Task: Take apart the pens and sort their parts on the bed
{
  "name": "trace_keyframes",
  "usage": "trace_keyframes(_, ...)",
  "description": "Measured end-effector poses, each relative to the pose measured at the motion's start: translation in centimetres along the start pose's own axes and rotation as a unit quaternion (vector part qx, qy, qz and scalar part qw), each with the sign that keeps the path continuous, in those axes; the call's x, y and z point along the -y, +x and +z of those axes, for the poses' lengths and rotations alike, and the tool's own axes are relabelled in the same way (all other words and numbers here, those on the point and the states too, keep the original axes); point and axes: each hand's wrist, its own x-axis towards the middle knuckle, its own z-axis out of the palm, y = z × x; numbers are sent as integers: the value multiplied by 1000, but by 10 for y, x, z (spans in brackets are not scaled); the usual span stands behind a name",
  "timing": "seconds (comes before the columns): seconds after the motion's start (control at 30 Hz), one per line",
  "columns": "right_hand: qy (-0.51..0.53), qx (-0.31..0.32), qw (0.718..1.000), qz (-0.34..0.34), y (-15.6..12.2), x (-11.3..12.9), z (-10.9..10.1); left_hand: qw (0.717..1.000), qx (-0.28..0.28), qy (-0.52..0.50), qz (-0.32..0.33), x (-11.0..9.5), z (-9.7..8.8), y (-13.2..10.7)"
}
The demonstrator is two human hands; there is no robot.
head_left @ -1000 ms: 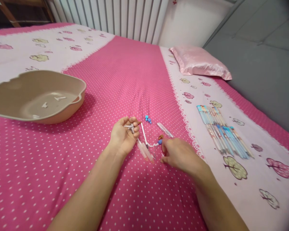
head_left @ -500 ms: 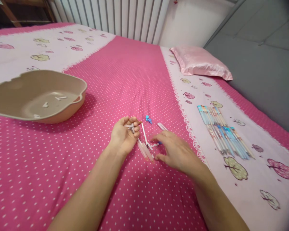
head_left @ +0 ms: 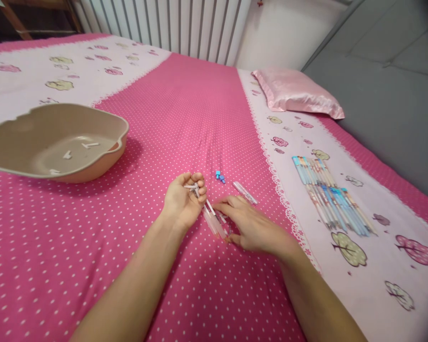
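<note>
Left hand [head_left: 185, 202]: palm up, fingers curled round a few white bits [head_left: 194, 188]. Right hand [head_left: 251, 223]: palm down, thumb and fingers parted at the clear tubes [head_left: 212, 225] and white rod [head_left: 210, 207], which lay on the sheet [head_left: 207, 289] between the hands; couldn't tell if fingertips touched them. Blue caps [head_left: 219, 176] sat just beyond, a loose tube [head_left: 245, 193] beside the right hand. Pens [head_left: 337, 209] lay in two rows to the right. Basin [head_left: 78, 176] at left held white scraps [head_left: 67, 155].
</note>
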Motion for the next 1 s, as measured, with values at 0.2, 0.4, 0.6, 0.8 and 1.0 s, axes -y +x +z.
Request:
trace_keyframes(0.2,27,9,999,-35,2,-4,0,1000,-3,4,-1,0,1,0)
trace_keyframes(0.4,3,3,1000,-20,3,-3,0,1000,-5,7,-7,0,0,-1)
trace_keyframes(0.6,-2,8,1000,16,0,-4,0,1000,-7,7,-4,0,0,-1)
trace_keyframes(0.8,43,18,999,25,0,-7,1,1000,-9,9,-7,0,1,-1)
trace_keyframes(1.0,50,5,998,25,5,-6,6,1000,-1,4,-3,0,0,0)
